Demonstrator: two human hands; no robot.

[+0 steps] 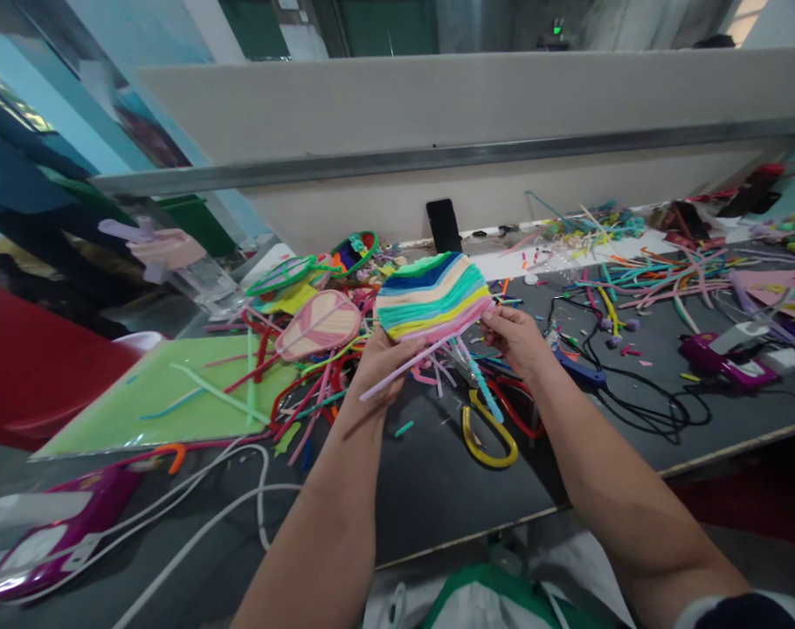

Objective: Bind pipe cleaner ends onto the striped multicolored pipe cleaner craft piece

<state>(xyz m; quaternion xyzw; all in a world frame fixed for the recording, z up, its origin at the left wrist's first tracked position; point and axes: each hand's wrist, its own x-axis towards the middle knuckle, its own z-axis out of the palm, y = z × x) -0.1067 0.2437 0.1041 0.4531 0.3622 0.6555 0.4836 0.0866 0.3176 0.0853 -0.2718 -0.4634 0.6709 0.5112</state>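
Both hands hold up a striped, roughly oval panel of pipe cleaners [430,299] in green, blue, peach, teal, yellow and pink. My left hand [385,360] is closed on its lower left edge, where a loose lilac pipe cleaner [397,370] crosses the fingers. With thumb and fingers pinched, my right hand [510,332] grips the panel's right end. Below hang pale blue strands [481,381]. Yellow-handled scissors [490,432] lie on the table under the panel, beside a red-handled tool [519,406]. A pink striped oval piece [320,325] rests to the left.
A green sheet [168,384] and a purple power strip [63,533] with white cables lie left. A clear bottle [188,271] stands behind. Rightward are a blue glue gun [577,370], black cable, another power strip [729,358] and pipe cleaners. A phone [443,225] leans against the partition.
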